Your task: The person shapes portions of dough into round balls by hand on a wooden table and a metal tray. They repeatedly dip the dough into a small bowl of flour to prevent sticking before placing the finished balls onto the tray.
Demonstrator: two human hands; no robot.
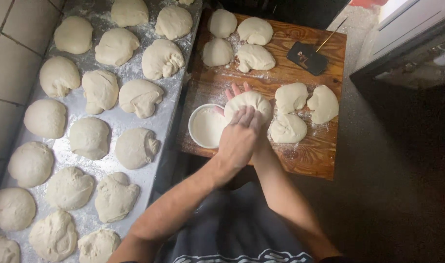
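Dough pieces [89, 138] fill the floured metal counter [121, 118] on the left, some cut off by the frame edge. Beside the flour bowl [203, 127], the left hand [240, 138] presses on top of a dough ball [248, 103], cupped over it. The right hand [236, 90] lies mostly hidden beneath, only fingertips showing past the ball, above the wooden board [310, 151].

Pale cream dough ball [249, 103] in my hands. White bowl [206, 126], white flour inside. Reddish-brown wood-grain board [310, 156]. Grey metal desk [116, 118], flour-dusted. Black scraper [307, 58].
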